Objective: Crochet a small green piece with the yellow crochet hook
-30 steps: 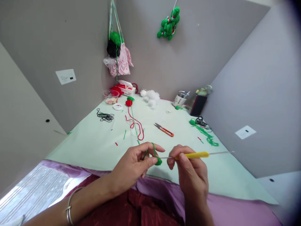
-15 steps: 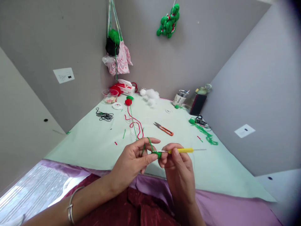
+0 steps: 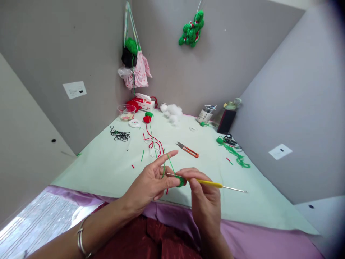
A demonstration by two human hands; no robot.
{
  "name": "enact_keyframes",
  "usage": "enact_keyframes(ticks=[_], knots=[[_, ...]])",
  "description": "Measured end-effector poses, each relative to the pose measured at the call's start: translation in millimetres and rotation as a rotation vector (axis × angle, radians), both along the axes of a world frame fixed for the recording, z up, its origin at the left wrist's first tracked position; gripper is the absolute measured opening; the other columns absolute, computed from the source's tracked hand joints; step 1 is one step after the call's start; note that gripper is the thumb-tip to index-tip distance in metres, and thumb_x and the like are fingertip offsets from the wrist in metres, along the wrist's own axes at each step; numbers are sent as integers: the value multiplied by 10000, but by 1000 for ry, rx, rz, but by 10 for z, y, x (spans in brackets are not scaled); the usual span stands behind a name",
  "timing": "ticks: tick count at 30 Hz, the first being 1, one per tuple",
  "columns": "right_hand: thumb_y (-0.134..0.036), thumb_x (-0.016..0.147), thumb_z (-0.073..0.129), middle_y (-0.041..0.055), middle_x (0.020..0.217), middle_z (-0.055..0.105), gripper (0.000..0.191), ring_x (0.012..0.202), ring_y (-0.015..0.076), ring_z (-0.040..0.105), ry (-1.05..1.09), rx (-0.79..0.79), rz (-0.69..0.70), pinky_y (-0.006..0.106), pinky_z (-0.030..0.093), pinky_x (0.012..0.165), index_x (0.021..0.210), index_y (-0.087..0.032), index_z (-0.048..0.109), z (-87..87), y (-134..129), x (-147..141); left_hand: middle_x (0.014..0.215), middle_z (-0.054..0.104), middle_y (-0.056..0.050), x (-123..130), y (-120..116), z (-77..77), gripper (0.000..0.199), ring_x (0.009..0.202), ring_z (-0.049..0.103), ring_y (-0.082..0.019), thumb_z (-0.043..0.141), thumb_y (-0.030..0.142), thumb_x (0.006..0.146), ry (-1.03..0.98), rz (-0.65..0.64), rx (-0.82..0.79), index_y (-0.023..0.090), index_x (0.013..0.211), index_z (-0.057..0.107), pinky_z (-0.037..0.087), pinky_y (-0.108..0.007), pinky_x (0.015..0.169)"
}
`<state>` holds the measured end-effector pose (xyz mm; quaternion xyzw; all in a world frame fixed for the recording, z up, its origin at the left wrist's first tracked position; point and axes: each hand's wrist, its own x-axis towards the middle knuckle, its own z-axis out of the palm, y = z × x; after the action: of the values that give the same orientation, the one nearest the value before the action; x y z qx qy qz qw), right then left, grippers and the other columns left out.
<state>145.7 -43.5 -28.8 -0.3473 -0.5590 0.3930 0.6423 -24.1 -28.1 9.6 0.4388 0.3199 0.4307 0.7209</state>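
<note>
My left hand (image 3: 152, 180) pinches a small green crochet piece (image 3: 180, 181) between thumb and fingers. Its index finger is stretched out, and green yarn (image 3: 170, 162) loops over it and runs down to the piece. My right hand (image 3: 205, 196) grips a crochet hook (image 3: 208, 183) by its yellow handle. The hook's metal tip lies at the top of the green piece and points left; its other metal end sticks out to the right, tilted downward. A short red yarn end shows below the piece.
Orange-handled thread snips (image 3: 188, 149) lie beyond my hands. Red yarn (image 3: 147, 119), black cord (image 3: 120, 135), white stuffing (image 3: 172, 112), and green yarn strands (image 3: 235, 154) are spread about the table. A clear tub (image 3: 126, 113), tissue box (image 3: 144, 103), pen tin (image 3: 206, 115) and phone (image 3: 226, 121) stand along the walls.
The hook has tilted, its right end now lower and its tip further left past the green piece. My left index finger has risen and straightened, drawing the yarn up.
</note>
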Motion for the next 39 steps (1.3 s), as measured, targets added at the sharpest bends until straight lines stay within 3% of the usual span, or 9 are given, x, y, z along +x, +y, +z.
enact_keyframes(ticks=[4, 7, 10, 16, 22, 28, 33, 36, 39], knots=[[-416, 946, 760, 37, 889, 782, 159, 817, 182, 678, 209, -102, 81, 310, 541, 746, 888, -277, 813, 100, 39, 21, 899, 652, 28, -59, 66, 16, 687, 480, 358, -39, 841, 433, 845, 148, -6, 100, 271, 1475, 621, 277, -214, 430], [-479, 869, 829, 16, 794, 743, 222, 715, 149, 636, 396, -190, 144, 262, 516, 659, 813, -272, 776, 219, 93, 100, 909, 689, -18, -241, 211, 39, 274, 632, 492, -105, 710, 464, 952, 404, 145, 394, 222, 1004, 825, 393, -250, 574], [-485, 817, 871, 18, 758, 717, 253, 678, 148, 606, 422, -218, 129, 253, 498, 618, 787, -262, 755, 297, 138, 193, 898, 705, -38, -560, 420, 73, 294, 818, 608, -192, 688, 450, 954, 704, 311, 649, 224, 782, 768, 454, -299, 727], [-455, 825, 867, 48, 855, 755, 222, 790, 179, 665, 335, -179, -19, 278, 538, 660, 837, -245, 797, 303, 205, 223, 1378, 693, -99, -1023, 618, 122, 235, 924, 695, -257, 692, 420, 911, 1064, 452, 507, 222, 827, 596, 516, -403, 829], [-427, 897, 811, 48, 876, 767, 200, 801, 175, 695, 277, -141, 18, 285, 567, 681, 859, -232, 800, 304, 183, 114, 1540, 563, -145, -475, 239, 170, 276, 1278, 642, -344, 656, 486, 973, 246, 186, 296, 218, 1032, 633, 629, -386, 770], [-376, 970, 734, 49, 892, 790, 160, 725, 167, 693, 249, -88, 180, 289, 570, 636, 915, -250, 816, 236, 56, -119, 1375, 712, -84, -14, 177, 219, 321, 1475, 515, -285, 504, 458, 1081, -405, 27, -13, 256, 1176, 735, 472, -510, 1173], [-328, 1006, 687, 45, 933, 800, 160, 744, 153, 677, 169, -19, 110, 286, 556, 678, 943, -258, 817, 200, 18, -102, 1124, 809, -75, -45, 179, 69, 652, 1513, 439, -287, 409, 494, 1107, -4, 254, 434, 239, 551, 636, 183, -472, 1312], [-344, 1013, 679, 47, 955, 811, 167, 757, 155, 684, 155, 15, 36, 282, 545, 666, 961, -261, 815, 211, 28, -17, 1234, 778, -74, -71, 95, -20, 337, 1445, 476, -309, 610, 480, 1031, 247, 221, 599, 255, 919, 835, 248, -469, 1263], [-341, 1034, 648, 53, 991, 820, 181, 787, 155, 699, 117, 7, 14, 285, 549, 685, 1004, -261, 807, 203, 46, 45, 1023, 748, -27, -53, 34, -37, 300, 1033, 638, -228, 782, 429, 927, 198, 97, 368, 302, 1198, 812, 470, -372, 986]])
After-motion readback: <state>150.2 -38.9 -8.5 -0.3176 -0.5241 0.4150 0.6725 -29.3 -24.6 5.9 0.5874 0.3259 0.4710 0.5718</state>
